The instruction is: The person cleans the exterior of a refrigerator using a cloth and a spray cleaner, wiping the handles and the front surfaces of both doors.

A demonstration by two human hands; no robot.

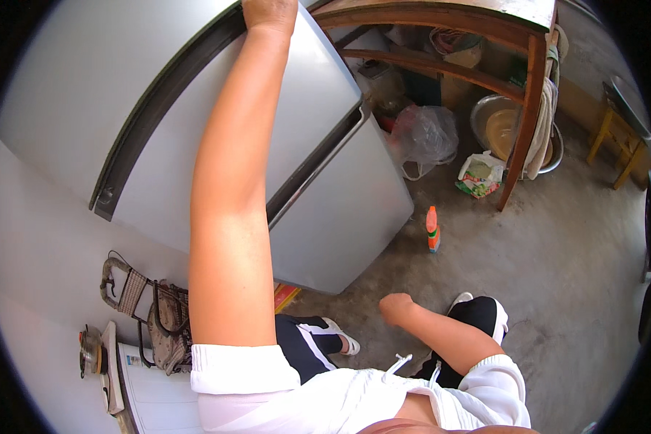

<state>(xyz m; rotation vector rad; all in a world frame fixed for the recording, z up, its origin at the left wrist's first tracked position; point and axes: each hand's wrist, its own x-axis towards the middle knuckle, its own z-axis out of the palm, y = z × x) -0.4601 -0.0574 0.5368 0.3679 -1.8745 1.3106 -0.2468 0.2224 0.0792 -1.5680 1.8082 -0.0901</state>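
My left arm stretches up across a silver-grey refrigerator (325, 206). The left hand (270, 13) lies against its upper part at the top edge of the picture, and its fingers are cut off from view. A dark curved strip (168, 97) runs along the upper door, passing beside that wrist. Lower down, a dark groove (314, 163) separates the upper door from the lower one. My right hand (397, 309) hangs in front of my body above the floor, apart from the refrigerator. Its fingers are turned out of sight, and nothing shows in it.
An orange spray bottle (433, 230) stands on the concrete floor (564, 260). Beyond it are a wooden table (534, 97), a clear plastic bag (426, 135), a printed packet (480, 173) and a metal basin (557, 152). A folded wheeled frame (168, 314) leans at left. A yellow stool (610, 135) stands right.
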